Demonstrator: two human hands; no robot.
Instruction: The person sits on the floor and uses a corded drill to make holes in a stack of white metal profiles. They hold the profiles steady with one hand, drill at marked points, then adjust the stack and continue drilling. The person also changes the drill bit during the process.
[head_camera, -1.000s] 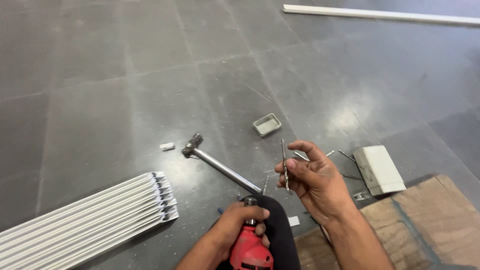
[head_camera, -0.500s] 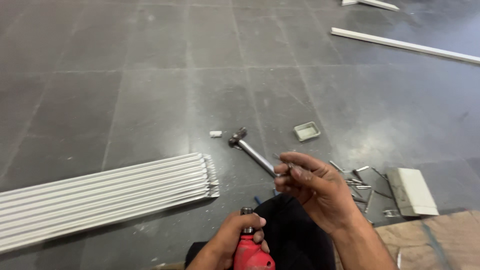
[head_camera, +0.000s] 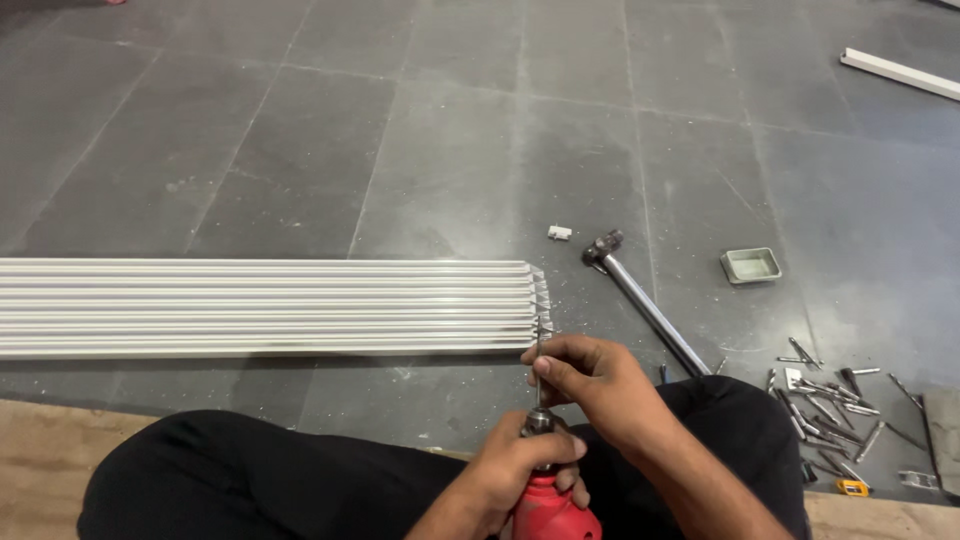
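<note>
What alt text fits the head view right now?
Seated on a grey tiled floor, a person's left hand grips a red drill while the right hand holds a thin bit at its chuck; white strips, a hammer and scattered bits lie nearby.

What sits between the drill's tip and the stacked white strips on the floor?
Nothing visible. The left hand grips the red drill at its chuck; the right hand pinches the thin bit, whose tip points up at the end of the white strips. Whether they touch is unclear.
</note>
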